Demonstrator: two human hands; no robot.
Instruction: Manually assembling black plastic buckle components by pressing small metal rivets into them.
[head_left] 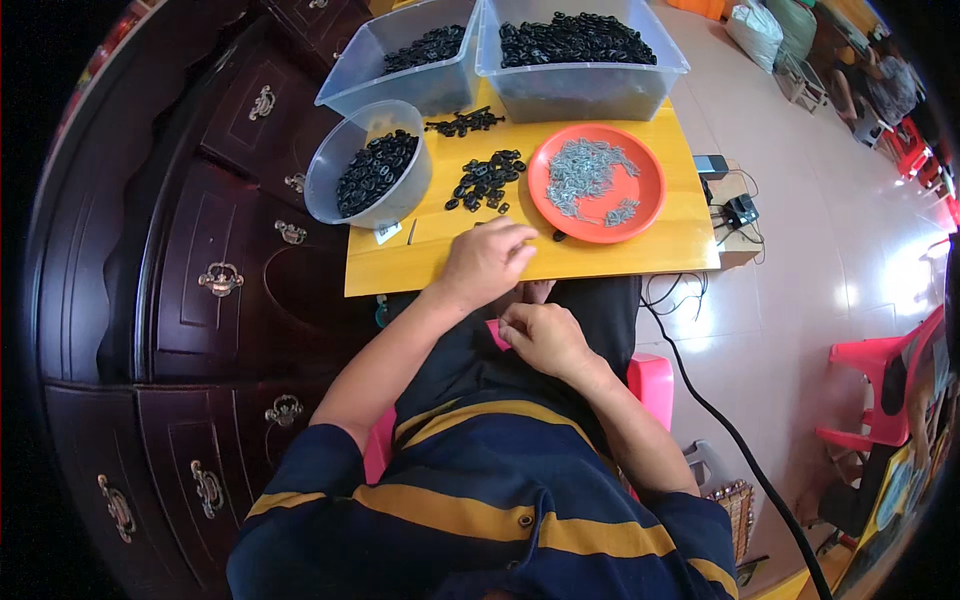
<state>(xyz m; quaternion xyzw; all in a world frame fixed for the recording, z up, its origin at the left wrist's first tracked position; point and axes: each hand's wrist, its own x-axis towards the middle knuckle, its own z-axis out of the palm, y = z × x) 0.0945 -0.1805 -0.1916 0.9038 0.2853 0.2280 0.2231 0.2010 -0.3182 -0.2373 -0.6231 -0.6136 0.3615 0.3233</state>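
Note:
My left hand (488,262) is over the front part of the yellow table (610,262), its fingers curled together; whatever they hold is hidden. Just beyond it lies a loose pile of small black oval plastic pieces (484,180). My right hand (548,338) is closed in a pinch above my lap, below the table's front edge, and anything in it is too small to make out. An orange-red plate (652,205) right of the pile holds many small silvery metal pieces (585,172). One black piece (559,236) lies beside the plate's near rim.
A round translucent tub (322,190) of black pieces stands at the table's left. Two large clear bins (345,92) (590,100) with more black parts occupy the back. A thin dark stick (412,232) lies near the tub. Dark drawers (215,290) flank the left; a black cable (715,415) hangs at right.

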